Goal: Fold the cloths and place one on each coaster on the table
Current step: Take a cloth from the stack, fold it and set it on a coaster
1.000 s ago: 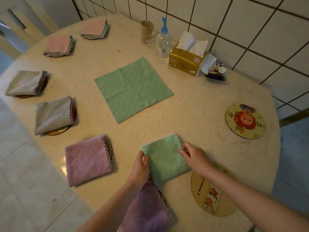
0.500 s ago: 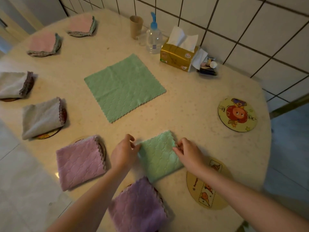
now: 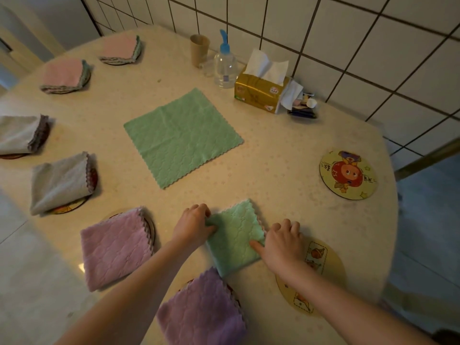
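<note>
A folded green cloth (image 3: 234, 237) lies on the table near the front edge. My left hand (image 3: 193, 224) pinches its upper left corner. My right hand (image 3: 282, 242) grips its right edge, thumb on top of the fabric. Just right of it, partly under my right forearm, lies a bare yellow coaster (image 3: 328, 272). A second bare coaster (image 3: 348, 174) with a red cartoon figure sits at the far right. An unfolded green cloth (image 3: 183, 136) is spread flat in the table's middle.
Folded cloths rest on coasters along the left and front: two pink (image 3: 66, 74), two grey (image 3: 61, 181), two purple (image 3: 115, 246). By the tiled wall stand a paper cup (image 3: 199, 49), a pump bottle (image 3: 225, 64), a tissue box (image 3: 261, 92) and small items.
My left hand slid from the cloth's lower left edge up to its upper left corner. The right hand closed over the right edge. The camera shifted slightly.
</note>
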`<state>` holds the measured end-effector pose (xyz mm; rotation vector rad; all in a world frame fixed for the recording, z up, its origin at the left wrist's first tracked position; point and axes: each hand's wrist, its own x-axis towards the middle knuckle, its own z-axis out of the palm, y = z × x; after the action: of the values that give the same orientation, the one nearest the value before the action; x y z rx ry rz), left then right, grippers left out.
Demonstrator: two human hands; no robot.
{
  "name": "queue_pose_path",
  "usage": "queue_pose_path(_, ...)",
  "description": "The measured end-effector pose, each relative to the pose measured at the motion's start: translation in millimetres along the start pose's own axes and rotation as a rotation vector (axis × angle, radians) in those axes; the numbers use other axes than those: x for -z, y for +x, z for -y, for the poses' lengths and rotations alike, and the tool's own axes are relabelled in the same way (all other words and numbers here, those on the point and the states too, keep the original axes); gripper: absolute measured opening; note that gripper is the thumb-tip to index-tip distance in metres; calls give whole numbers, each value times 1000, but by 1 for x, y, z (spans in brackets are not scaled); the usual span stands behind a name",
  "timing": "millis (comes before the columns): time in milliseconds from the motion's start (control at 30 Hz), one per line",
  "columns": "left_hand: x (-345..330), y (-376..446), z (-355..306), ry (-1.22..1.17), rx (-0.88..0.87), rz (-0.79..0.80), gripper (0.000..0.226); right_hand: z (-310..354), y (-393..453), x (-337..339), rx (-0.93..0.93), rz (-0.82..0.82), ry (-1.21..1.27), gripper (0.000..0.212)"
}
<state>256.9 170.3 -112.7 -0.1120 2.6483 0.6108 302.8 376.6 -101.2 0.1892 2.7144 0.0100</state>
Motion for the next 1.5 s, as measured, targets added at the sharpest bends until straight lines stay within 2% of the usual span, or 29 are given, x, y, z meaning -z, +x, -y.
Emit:
queue_pose_path(100, 0, 0, -2, -73, 45, 28, 24, -3, 0, -2, -2, 31, -7, 74)
queue_pose_path(267, 5, -7, -3, -359, 102, 51, 17, -12, 3, -4, -12, 110, 269, 51)
queue_pose_path(400, 8, -19, -4, -706, 149, 84, 19, -24, -3, 12, -34, 146, 841, 28)
queue_pose_path(500, 4, -34, -17, -866, 141, 104, 24, -48, -9, 27, -107, 143, 1182, 33)
queue_pose_path(567, -3, -46, -29, -892, 130, 156, 32, -65, -10, 33, -139, 97, 1259, 37)
queue_pose_path(700, -32, -70, -57, -814, 120, 259, 46, -98, -16, 33, -152, 40, 1253, 37)
queue_pose_path(800, -63, -89, -81, -782, 143, 308, 35, -121, -23, 23, -150, -2, 1200, 32)
queue_pose_path(933, -97, -111, -106, -850, 260, 316, 13, -147, -26, 6, -115, -60, 998, 28)
queue_pose_path(1100, -118, -126, -114, -762, 250, 245, 15, -160, -25, -12, -128, -70, 884, 23)
queue_pose_path(1300, -120, -129, -115, -482, 146, 147, 7, -162, -20, -27, -131, -140, 843, 22)
queue_pose_path(1433, -113, -128, -113, -189, 43, 116, 29, -161, -16, -25, -102, -183, 741, 32)
queue_pose_path(1500, -105, -125, -112, -127, -6, 107, 35, -158, -14, -17, -72, -212, 652, 29)
